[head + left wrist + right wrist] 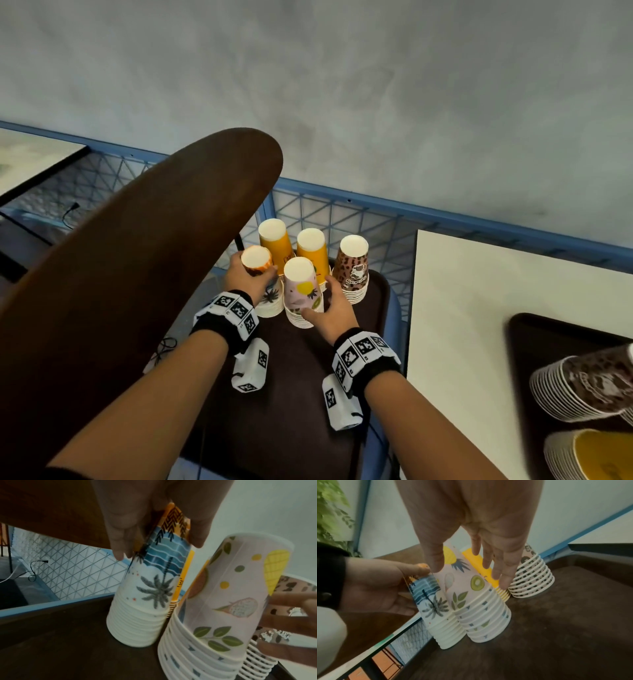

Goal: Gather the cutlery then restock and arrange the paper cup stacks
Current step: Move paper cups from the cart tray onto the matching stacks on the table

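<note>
Left hand (244, 274) fingers curl round palm-print cup stack (145, 601); right hand (334, 310) fingers, spread, touch fruit-print stack (476, 599).

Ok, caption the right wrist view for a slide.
Right hand steadies the fruit-print cup stack beside the palm-print stack.

- looks like a café / self-service canteen corner, not a home
- dark brown serving tray (342, 377) holding upside-down stacks of printed paper cups (352, 270), several designs
- second tray (524, 342) with more cup stacks (582, 387) lying on a white surface (479, 308) to the right
- blue metal mesh railing (342, 212) against a plain grey wall (376, 85)
- round brown wooden tabletop (137, 257) at left, green plant (330, 513) nearby
</note>
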`<action>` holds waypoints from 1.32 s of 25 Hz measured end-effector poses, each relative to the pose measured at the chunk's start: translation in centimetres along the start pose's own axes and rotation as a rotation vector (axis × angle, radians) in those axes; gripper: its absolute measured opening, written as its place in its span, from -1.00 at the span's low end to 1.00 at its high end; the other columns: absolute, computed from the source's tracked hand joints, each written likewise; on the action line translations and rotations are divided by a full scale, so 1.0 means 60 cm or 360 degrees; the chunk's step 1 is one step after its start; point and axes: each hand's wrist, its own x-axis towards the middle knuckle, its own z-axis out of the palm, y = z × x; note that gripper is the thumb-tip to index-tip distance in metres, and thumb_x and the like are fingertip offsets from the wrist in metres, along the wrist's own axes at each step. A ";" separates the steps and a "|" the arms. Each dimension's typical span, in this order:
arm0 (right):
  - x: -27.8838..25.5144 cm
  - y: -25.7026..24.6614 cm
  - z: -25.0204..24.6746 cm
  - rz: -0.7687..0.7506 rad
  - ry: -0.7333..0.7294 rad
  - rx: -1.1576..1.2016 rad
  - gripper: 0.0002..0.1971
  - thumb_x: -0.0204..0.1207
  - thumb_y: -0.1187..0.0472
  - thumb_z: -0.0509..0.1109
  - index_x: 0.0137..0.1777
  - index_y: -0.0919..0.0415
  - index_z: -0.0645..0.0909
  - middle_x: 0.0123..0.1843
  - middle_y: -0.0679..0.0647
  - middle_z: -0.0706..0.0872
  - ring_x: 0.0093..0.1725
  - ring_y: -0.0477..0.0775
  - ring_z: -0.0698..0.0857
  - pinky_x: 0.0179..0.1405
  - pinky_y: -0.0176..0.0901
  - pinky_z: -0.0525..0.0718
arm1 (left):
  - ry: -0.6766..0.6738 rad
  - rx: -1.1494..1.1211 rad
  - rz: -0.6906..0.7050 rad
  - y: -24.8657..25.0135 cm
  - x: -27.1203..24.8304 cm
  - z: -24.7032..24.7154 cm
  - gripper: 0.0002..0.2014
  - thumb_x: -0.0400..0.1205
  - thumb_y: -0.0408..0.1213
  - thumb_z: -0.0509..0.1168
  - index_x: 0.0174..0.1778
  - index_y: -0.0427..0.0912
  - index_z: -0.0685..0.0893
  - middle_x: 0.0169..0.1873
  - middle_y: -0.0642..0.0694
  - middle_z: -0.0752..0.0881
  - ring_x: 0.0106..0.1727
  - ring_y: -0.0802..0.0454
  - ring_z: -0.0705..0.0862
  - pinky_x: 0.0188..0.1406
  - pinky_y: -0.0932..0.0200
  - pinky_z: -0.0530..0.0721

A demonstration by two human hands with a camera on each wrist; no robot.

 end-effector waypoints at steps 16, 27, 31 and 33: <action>-0.051 0.086 -0.002 0.0316 -0.0086 -0.0461 -0.04 -0.10 0.10 0.63 0.39 -0.05 0.33 0.25 0.15 0.48 0.24 0.16 0.56 0.31 0.07 0.59 | -0.0262 -0.0113 -0.0052 -0.121 -0.094 0.058 -0.05 0.14 -0.27 0.64 0.44 -0.02 0.33 0.36 -0.15 0.58 0.40 -0.14 0.55 0.44 -0.11 0.49; -0.250 0.117 -0.133 0.0195 0.0221 -0.0279 -0.13 -0.07 0.10 0.59 0.34 0.00 0.37 0.23 0.16 0.49 0.24 0.23 0.58 0.28 0.15 0.60 | -0.0350 0.0028 0.0036 -0.130 -0.285 0.124 -0.19 0.05 -0.28 0.62 0.27 -0.17 0.54 0.23 -0.32 0.56 0.26 -0.26 0.62 0.35 -0.19 0.57; -0.324 0.139 -0.223 0.0140 0.0324 -0.0255 -0.11 0.00 0.15 0.65 0.38 0.01 0.34 0.28 0.15 0.49 0.24 0.21 0.57 0.33 0.15 0.58 | -0.0203 -0.0129 -0.0013 -0.103 -0.333 0.137 -0.25 0.18 -0.35 0.59 0.31 -0.16 0.51 0.26 -0.29 0.54 0.29 -0.21 0.58 0.42 -0.17 0.50; -0.357 0.148 -0.259 0.0094 0.0372 -0.0199 -0.06 -0.07 0.10 0.65 0.37 -0.01 0.33 0.27 0.14 0.51 0.23 0.18 0.59 0.31 0.17 0.60 | -0.0190 -0.0256 0.0059 -0.100 -0.343 0.151 -0.19 0.04 -0.18 0.59 0.27 -0.10 0.53 0.27 -0.29 0.58 0.29 -0.21 0.61 0.40 -0.22 0.53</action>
